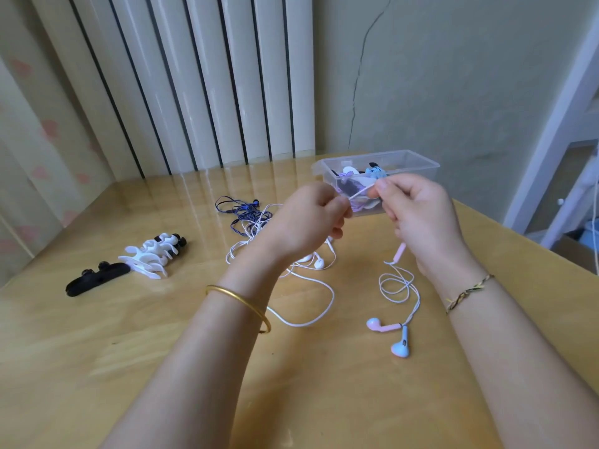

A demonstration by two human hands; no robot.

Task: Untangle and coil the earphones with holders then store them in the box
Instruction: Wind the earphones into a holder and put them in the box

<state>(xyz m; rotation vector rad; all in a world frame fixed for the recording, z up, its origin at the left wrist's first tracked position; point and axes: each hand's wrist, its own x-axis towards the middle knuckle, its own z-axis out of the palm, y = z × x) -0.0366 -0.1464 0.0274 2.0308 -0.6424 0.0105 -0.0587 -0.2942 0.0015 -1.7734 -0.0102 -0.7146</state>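
Both hands raised, close together: left hand point(311, 218) and right hand point(418, 215) pinch cord of pastel earphones point(402, 346) taut before box point(421, 163) at table point(162, 351) far edge; buds lie mid-table. Cord likely light, limp, snag-prone; hold cord, not buds.

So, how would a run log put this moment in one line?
phase: untangling | left hand: pinches pink-blue earphone cable | right hand: pinches same cable | earbuds: lying on table | box: earphones inside
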